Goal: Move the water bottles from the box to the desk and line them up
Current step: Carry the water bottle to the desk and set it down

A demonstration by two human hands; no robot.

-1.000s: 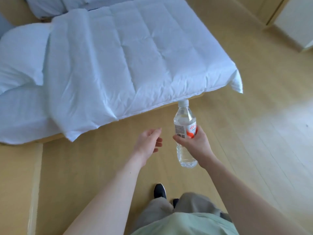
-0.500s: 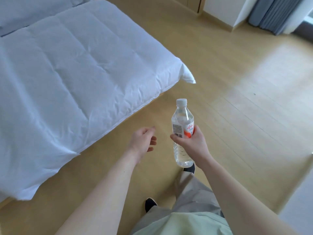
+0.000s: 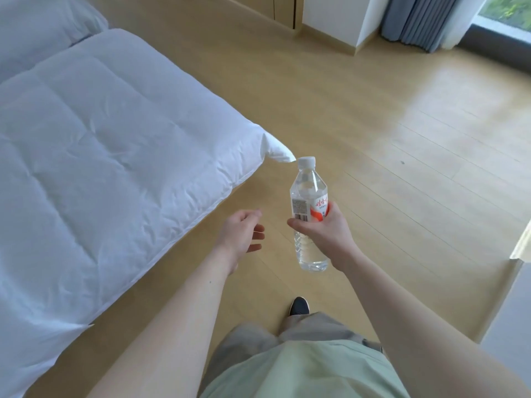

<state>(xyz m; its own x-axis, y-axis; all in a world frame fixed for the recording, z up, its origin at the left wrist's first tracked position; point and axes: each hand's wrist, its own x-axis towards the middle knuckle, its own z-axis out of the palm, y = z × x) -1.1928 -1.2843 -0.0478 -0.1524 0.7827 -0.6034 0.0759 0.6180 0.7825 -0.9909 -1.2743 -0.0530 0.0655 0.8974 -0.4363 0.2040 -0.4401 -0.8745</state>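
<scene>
Mid-carry rn: right hand [image 3: 323,235] has its fingers wrapped round the bottle [image 3: 309,214], upright over the floor [image 3: 373,124] by the bed [image 3: 100,153], left hand [image 3: 240,235] loose & empty; next prob needs finding the surface, not in view.

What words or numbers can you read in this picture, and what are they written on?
Water bottle in the right hand: the label has red characters on white, too blurred to quote with certainty.
Same label: a barcode with small print above it, too small to read.
White cap: no writing shows.
Nothing else in view carries any text.
</scene>
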